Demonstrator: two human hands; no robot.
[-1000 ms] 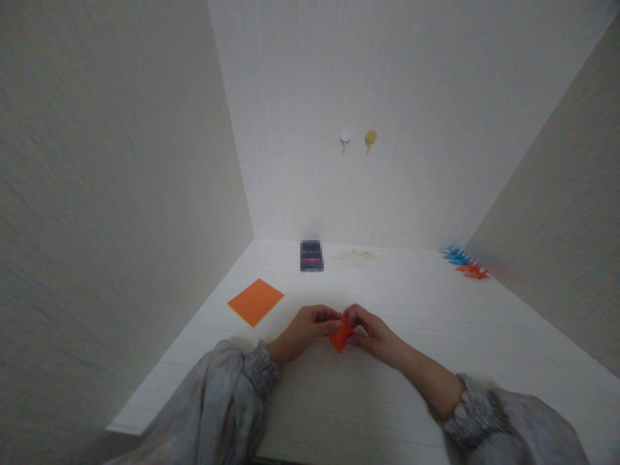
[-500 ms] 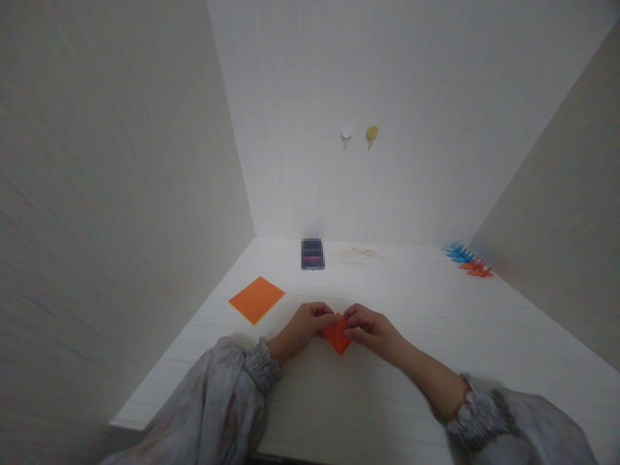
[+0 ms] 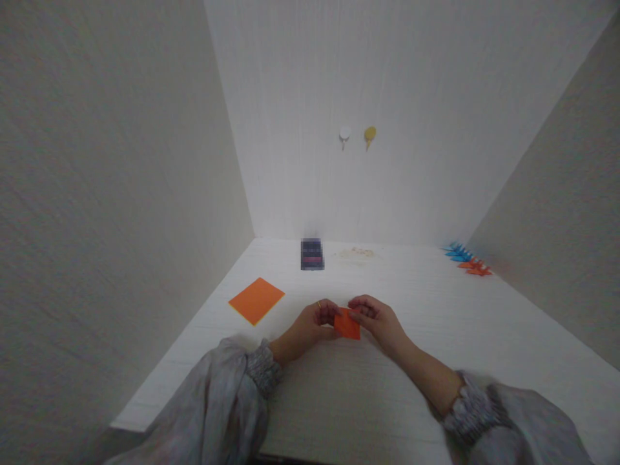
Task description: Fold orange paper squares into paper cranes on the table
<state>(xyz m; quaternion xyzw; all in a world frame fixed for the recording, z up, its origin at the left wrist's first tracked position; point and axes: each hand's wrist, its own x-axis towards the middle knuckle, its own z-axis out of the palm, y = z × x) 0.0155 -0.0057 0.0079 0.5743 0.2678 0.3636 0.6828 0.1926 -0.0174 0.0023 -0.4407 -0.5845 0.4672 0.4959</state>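
A small folded orange paper (image 3: 347, 324) is held just above the white table (image 3: 436, 336), between my two hands. My left hand (image 3: 312, 323), with a ring on one finger, pinches its left side with closed fingers. My right hand (image 3: 378, 318) pinches its right side from above. Both forearms in grey sleeves reach in from the near edge.
A flat stack of orange paper squares (image 3: 256, 299) lies at the left. A dark small box (image 3: 312, 254) stands at the back wall. Folded blue and orange paper figures (image 3: 467, 260) sit in the back right corner. Two round pegs (image 3: 357, 135) hang on the wall.
Both hands have lifted the orange paper slightly and turned it; it now shows a squarer face instead of hanging down as a point.
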